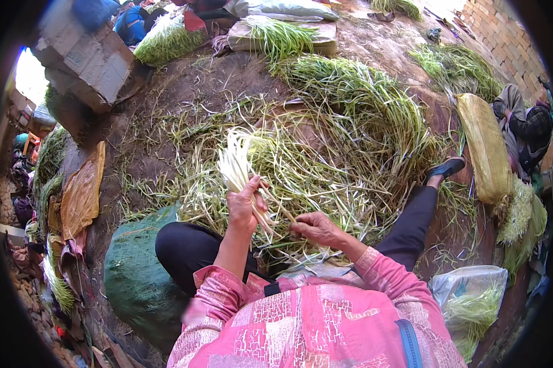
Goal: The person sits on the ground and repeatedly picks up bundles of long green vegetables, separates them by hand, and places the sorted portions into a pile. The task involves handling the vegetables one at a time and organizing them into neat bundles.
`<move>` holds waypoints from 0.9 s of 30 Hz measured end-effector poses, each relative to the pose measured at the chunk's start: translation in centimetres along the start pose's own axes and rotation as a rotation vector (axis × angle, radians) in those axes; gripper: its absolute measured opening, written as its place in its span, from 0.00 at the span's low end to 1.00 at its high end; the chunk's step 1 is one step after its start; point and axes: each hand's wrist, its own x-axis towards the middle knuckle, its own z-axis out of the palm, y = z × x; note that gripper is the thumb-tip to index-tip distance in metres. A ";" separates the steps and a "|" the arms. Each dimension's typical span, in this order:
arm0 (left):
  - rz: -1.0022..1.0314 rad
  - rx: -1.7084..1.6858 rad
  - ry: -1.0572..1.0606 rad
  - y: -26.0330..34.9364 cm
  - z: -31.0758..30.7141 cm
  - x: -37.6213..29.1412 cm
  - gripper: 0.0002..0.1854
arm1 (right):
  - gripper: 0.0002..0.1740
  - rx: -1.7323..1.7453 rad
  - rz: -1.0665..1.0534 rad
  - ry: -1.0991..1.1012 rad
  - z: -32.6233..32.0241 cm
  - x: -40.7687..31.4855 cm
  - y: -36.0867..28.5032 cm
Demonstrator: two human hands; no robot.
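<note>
My left hand [246, 204] is closed around a bundle of pale stalks [236, 156], whose white ends fan out beyond the fist. To its right, my right hand [314, 228] pinches the end of a thin stalk [283, 208] between thumb and fingers; this stalk slants up towards the bundle. Under and beyond both hands lies a loose litter of pale and green stalks and leaves [341, 184]. A large heap of long green leafy stalks [373, 92] curves around the far right side of the litter.
A green woven sack [138, 276] lies by my left knee. At the right are a yellow woven sack [483, 147], a person [529, 124] and a clear plastic bag of greens [472, 299]. A cardboard box [83, 55] stands at far left; a stalk-topped bale [325, 39] lies ahead.
</note>
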 end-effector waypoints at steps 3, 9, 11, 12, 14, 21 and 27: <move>-0.088 0.083 -0.067 -0.6 0.0 -0.4 0.10 | 0.15 -0.057 -0.047 0.041 -0.7 0.2 -0.5; -0.113 0.078 -0.125 -1.8 0.2 -1.2 0.10 | 0.17 -0.160 -0.106 0.094 -0.8 0.3 -2.3; -0.078 0.077 -0.097 -1.5 0.1 -0.9 0.11 | 0.17 -0.088 -0.245 0.140 -0.4 -0.6 -1.7; -0.044 0.084 -0.075 -1.4 0.1 -0.7 0.11 | 0.18 -0.163 -0.214 0.136 -0.7 -1.1 -1.1; -0.017 0.068 0.000 -0.7 -0.3 -0.2 0.11 | 0.18 -0.290 -0.294 0.086 -2.1 -2.8 0.8; 0.044 0.028 0.018 -0.1 -1.0 0.4 0.07 | 0.18 -0.947 0.474 0.176 -8.0 -9.4 6.4; 0.018 0.088 -0.060 -1.9 0.3 -0.5 0.08 | 0.16 -0.260 -0.254 0.279 -4.3 -0.2 -0.2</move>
